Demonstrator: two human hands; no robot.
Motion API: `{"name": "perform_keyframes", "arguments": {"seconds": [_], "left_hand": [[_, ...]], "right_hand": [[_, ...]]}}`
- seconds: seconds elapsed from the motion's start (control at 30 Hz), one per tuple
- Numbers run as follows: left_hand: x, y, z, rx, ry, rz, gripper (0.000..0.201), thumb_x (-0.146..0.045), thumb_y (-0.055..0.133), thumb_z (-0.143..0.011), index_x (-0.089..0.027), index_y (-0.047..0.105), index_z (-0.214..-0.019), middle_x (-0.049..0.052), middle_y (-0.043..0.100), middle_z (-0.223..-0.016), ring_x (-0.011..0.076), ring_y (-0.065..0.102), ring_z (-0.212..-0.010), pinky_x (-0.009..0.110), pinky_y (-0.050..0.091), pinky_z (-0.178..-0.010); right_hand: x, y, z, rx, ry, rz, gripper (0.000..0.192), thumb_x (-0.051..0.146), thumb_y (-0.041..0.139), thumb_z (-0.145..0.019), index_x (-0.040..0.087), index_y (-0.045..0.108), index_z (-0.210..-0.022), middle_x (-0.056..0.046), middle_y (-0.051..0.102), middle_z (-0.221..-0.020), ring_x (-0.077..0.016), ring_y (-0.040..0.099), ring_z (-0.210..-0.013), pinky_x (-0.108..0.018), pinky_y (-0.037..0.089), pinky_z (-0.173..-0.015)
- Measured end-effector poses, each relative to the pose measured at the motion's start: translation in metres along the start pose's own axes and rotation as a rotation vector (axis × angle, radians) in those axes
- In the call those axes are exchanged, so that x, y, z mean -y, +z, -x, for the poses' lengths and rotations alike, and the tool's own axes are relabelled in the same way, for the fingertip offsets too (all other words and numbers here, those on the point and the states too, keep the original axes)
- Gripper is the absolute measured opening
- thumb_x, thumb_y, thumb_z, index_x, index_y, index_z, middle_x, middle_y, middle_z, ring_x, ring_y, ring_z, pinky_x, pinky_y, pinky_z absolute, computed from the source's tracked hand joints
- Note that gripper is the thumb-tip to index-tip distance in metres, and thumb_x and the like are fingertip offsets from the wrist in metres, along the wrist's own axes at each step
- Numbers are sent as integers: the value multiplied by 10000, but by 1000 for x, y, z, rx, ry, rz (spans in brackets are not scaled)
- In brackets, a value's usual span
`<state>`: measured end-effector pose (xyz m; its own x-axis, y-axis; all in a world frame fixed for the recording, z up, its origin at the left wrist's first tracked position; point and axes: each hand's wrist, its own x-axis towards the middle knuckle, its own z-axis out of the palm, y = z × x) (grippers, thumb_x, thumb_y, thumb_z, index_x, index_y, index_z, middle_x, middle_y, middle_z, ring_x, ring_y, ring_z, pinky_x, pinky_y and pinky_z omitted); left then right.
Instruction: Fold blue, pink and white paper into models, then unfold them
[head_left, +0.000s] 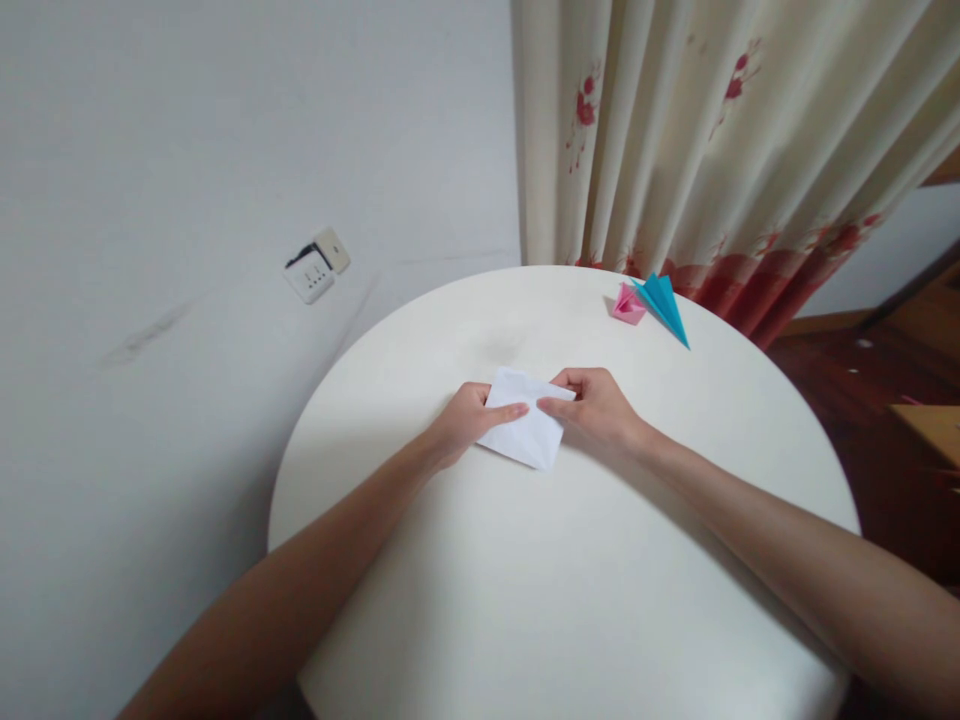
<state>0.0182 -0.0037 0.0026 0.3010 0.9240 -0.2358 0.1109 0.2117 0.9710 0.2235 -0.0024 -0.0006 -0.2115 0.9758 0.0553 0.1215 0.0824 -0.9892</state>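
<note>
The pale wall (pixel 187 150) rises along the left side of the surface (pixel 480 600), and the patterned curtain (pixel 675 150) hangs just past its far right rim; if the cloth swung inward, it could brush whatever lies along that rim. The surface itself looks smooth and hard, so a loose sheet would probably slide on it with little to stop it. The white paper (pixel 525 440), already a compact shape with straight edges, is over the middle of the surface, tilted a little; whether its near edge touches down cannot be told. Its layers could shift or crease off line if the two sides were pressed unevenly, and pulling outward could tear it. The left hand (pixel 471 418) has its thumb flat on top and its fingers curled beneath, pinching one side; the right hand (pixel 596 405) pinches the opposite corner between thumb and bent fingers. The thumb tips nearly meet, so one could drag the top layer against the other's hold. Near the surface's far right rim lies the blue folded paper (pixel 665 302), which a wide sweep of the right arm could push off, and close beside it the smaller pink folded paper (pixel 627 305), easily crushed.
</note>
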Motion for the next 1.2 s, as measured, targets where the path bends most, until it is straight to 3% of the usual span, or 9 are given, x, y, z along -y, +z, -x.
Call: {"name": "perform_keyframes", "arguments": {"seconds": [0.1,0.23,0.47,0.7,0.93,1.2], "left_hand": [[3,0,-1,-34,27,33,414,-416,874,-632,-111,768,-890,137,772,-900,260,728,-765,351,561,-683],[7,-1,-5,-79,70,87,446,-426,868,-644,-107,767,-938,148,771,-946,274,732,-815,390,580,-740],[9,2,-4,102,7,18,481,-428,845,-688,-126,737,-1047,158,758,-1012,246,734,-819,343,586,-712],[8,2,-4,-26,53,8,446,-433,825,-711,-135,746,-1033,134,766,-964,200,721,-706,295,559,-646],[9,-4,-9,-77,88,58,440,-508,817,-690,-111,774,-875,127,770,-886,236,709,-770,351,547,-742],[2,-17,-13,-237,283,191,401,-503,785,-734,-118,759,-847,123,754,-897,207,695,-820,343,529,-809]], "right_hand": [[-1,3,1,-28,32,-116,285,368,816,-632,144,684,-750,-24,689,-688,-136,582,-598,-265,441,-565],[0,9,4,79,126,-315,390,407,860,-587,121,722,-813,-54,729,-753,-164,639,-664,-312,507,-651],[-3,10,3,-99,99,-329,376,414,853,-592,112,724,-777,-75,721,-767,-163,609,-646,-309,476,-609],[-8,8,5,154,147,-126,454,543,779,-690,94,712,-686,-43,635,-604,-92,463,-510,-254,334,-494],[-5,5,7,212,171,-128,424,495,818,-654,93,699,-598,-63,640,-569,-97,505,-495,-251,388,-502],[-7,5,8,247,214,-131,383,444,855,-623,92,703,-619,-93,692,-636,-96,534,-501,-246,434,-495]]}}
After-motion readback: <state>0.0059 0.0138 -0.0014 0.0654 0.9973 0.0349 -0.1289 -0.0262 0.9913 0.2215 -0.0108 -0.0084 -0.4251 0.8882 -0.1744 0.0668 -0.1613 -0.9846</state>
